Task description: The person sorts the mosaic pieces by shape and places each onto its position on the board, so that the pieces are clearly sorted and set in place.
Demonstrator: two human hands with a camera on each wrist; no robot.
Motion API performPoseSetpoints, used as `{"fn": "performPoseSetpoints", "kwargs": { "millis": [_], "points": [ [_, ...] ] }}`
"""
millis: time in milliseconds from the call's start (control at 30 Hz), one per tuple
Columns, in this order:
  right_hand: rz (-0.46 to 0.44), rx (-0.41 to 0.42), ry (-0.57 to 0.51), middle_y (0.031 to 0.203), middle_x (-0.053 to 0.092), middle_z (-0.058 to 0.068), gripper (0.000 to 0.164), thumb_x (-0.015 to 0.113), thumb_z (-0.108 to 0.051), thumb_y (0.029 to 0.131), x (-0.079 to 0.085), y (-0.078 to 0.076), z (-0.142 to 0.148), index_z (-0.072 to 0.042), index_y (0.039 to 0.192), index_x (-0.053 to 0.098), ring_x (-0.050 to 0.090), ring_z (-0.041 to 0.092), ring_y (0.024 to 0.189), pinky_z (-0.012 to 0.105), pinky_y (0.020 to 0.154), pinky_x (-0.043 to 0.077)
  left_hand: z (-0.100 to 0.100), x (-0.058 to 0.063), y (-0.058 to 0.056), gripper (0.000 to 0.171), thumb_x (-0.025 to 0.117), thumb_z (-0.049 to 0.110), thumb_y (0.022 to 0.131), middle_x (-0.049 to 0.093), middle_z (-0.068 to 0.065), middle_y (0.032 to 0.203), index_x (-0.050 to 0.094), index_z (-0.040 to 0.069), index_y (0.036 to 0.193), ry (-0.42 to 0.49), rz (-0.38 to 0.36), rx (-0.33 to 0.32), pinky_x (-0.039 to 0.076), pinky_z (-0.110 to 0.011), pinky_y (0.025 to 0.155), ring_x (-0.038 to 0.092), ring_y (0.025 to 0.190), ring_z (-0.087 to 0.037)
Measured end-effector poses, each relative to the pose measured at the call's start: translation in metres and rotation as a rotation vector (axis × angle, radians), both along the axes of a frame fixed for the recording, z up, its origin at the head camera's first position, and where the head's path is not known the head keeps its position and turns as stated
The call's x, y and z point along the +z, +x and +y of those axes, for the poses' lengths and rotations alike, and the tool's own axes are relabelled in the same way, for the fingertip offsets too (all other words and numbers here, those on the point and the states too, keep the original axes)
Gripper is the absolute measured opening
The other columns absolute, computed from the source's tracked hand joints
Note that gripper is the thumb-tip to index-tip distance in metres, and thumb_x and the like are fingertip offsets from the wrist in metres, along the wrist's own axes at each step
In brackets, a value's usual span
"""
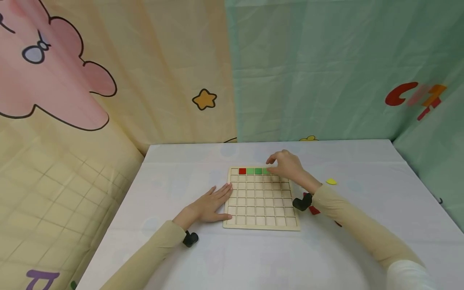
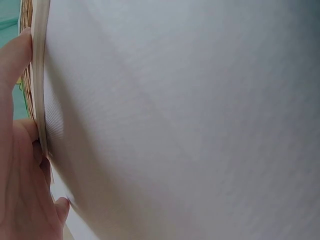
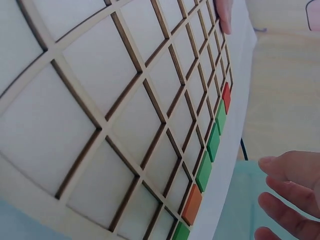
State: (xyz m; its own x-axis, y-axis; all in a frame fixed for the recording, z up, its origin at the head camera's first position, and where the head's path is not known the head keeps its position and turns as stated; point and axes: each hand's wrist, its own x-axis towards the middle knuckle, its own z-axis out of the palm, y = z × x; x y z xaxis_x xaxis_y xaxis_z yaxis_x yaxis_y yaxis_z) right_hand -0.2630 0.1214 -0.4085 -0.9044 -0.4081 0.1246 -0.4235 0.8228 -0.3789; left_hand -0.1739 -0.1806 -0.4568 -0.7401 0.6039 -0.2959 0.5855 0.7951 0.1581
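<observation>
A wooden grid board (image 1: 262,228) lies flat on the white table. My left hand (image 1: 210,204) rests along its left edge with fingers extended; the left wrist view shows fingertips at the board's side. Over the far right corner hovers my right hand (image 1: 288,165), fingers loosely bent, with nothing seen between thumb and fingers in the right wrist view. Along the far row sit a red tile (image 1: 242,171), several green tiles (image 3: 213,142) and an orange tile (image 3: 192,204). The other cells in sight show bare wood. In the head view, the right hand hides the row's right end.
To the right of the board lie a yellow piece (image 1: 331,181) and red pieces (image 1: 314,210), partly covered by the right wrist camera (image 1: 302,201) and sleeve. Printed curtains (image 1: 311,80) hang behind the table's far edge.
</observation>
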Motion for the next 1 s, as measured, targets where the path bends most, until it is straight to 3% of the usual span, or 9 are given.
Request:
{"fn": "performPoseSetpoints", "kwargs": {
  "millis": [233, 733, 1000],
  "points": [
    [0.005, -0.013, 0.005, 0.094, 0.072, 0.004, 0.023, 0.076, -0.033, 0.081, 0.008, 0.012, 0.017, -0.014, 0.094, 0.076, 0.061, 0.024, 0.088, 0.035, 0.061, 0.052, 0.000, 0.000, 0.000, 0.093, 0.043, 0.067, 0.091, -0.002, -0.002, 0.163, 0.005, 0.010, 0.155, -0.002, -0.002, -0.001, 0.007, -0.048, 0.122, -0.001, 0.151, -0.017],
    [0.017, -0.026, 0.029, 0.087, 0.073, 0.003, 0.014, 0.076, -0.029, 0.080, 0.006, 0.035, 0.054, -0.016, 0.083, 0.074, 0.059, 0.019, 0.077, 0.029, 0.057, 0.047, 0.001, 0.002, 0.001, 0.093, 0.043, 0.066, 0.091, 0.000, -0.003, 0.164, 0.007, 0.010, 0.155, 0.010, -0.002, 0.006, 0.007, -0.048, 0.122, 0.000, 0.151, -0.017],
    [0.009, -0.048, 0.042, 0.088, 0.070, 0.003, 0.013, 0.076, -0.029, 0.081, 0.006, 0.044, 0.075, -0.017, 0.084, 0.071, 0.058, 0.020, 0.080, 0.029, 0.058, 0.046, 0.002, 0.003, 0.001, 0.094, 0.043, 0.068, 0.090, -0.002, -0.001, 0.164, 0.006, 0.011, 0.155, -0.012, -0.006, 0.014, 0.006, -0.047, 0.123, -0.001, 0.151, -0.015]
  ]
}}
